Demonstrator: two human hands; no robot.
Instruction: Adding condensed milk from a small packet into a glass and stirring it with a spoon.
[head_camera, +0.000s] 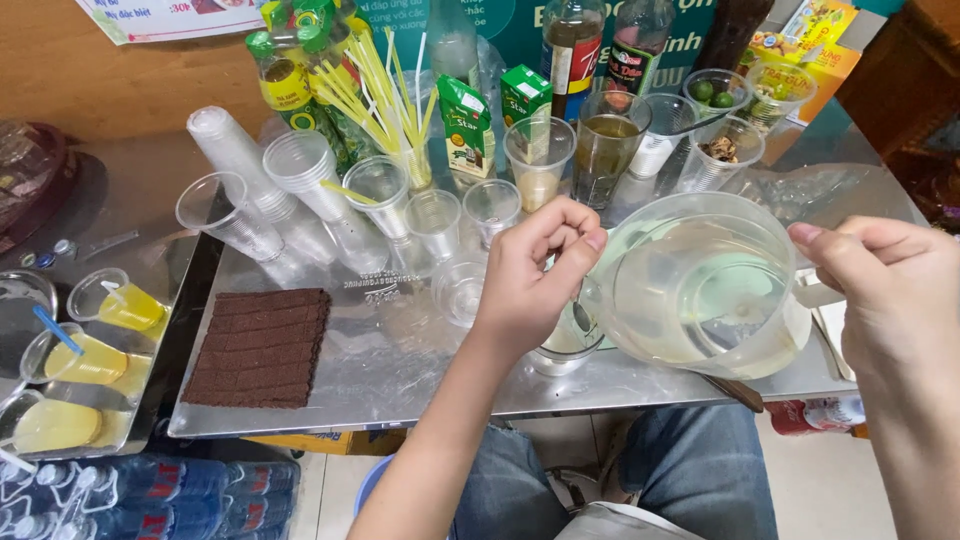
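In the head view, your right hand (890, 290), at the right edge of the frame, is closed around the handle of a large clear plastic pitcher (700, 285) with pale liquid in it. The pitcher is tilted toward the centre of the frame, its spout over a small clear plastic cup (565, 345) standing on the shiny metal desk (400, 370).

Your left hand (530, 280), in the middle of the frame, has its fingers pinched together over that cup; a thin metal spoon (582, 318) shows just below the fingertips, its bowl at the cup's mouth.

To the lower left on the desk lies a flat brown ribbed rectangular mat (262, 347). Behind it, upper left of centre, lie and stand stacks of empty clear plastic cups (300, 190), and further back a cup of yellow and white drinking straws (390, 100). Two green drink cartons (495, 120) stand at upper centre. At the far left edge, tipped plastic cups of yellow juice (95, 360) lie in a tray.
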